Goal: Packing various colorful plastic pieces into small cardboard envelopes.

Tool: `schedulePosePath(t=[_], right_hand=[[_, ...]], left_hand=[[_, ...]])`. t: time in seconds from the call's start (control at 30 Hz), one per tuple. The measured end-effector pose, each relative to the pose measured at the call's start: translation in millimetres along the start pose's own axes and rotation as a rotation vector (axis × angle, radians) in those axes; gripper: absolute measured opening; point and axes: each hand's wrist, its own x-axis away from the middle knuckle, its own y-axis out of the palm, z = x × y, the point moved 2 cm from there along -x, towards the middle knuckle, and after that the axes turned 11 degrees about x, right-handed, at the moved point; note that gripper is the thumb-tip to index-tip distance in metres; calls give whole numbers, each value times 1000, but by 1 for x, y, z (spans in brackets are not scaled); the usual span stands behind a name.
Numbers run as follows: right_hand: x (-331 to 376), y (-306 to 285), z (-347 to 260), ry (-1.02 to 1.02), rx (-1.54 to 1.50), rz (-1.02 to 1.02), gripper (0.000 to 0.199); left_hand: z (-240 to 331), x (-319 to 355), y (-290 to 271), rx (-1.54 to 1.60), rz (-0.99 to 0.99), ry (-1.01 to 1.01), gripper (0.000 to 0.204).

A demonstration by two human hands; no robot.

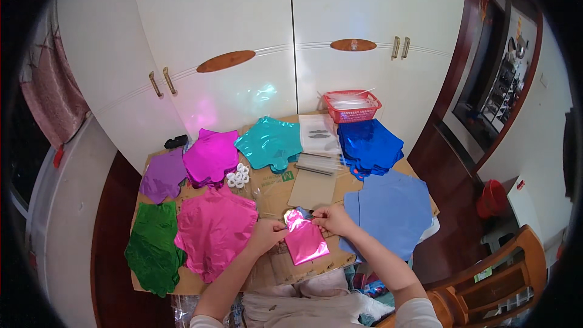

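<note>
A shiny pink foil balloon [306, 244], folded into a small rectangle, lies at the near middle of the cardboard-covered table. My left hand [266, 235] pinches its upper left edge. From the other side, my right hand [335, 220] grips the upper right corner with thumb and fingers together. Between the hands, the balloon's top end shows silver and bluish patches too small to make out. Left of my left hand spreads a stack of flat pink foil balloons [215, 231]. Pale blue flat ones [388, 212] lie beside my right forearm.
Around the table lie green [155, 246], purple [164, 174], magenta [211, 155], teal [270, 144] and dark blue foil balloons [370, 146]. White ribbon rolls [238, 176], clear bags [319, 135] and a red basket [353, 115] of white sticks stand among them. A wooden chair [495, 279] is at right.
</note>
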Motion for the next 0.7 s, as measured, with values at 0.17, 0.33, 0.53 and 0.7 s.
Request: schedulePosePath(t=[0.17,0.33,0.53,0.7], right_hand=[[12,2,-21,-240,319,297,11],[21,2,-21,-306,409,244,15],[25,4,-31,-248,412,293,18],[27,5,-25,-377,377,312,21]], left_hand=[[9,17,6,-474,92,533,11],[19,31,14,-782,-39,758,8],[25,36,18,-1001,-115,821,10],[16,32,15,-955,-78,827,9]])
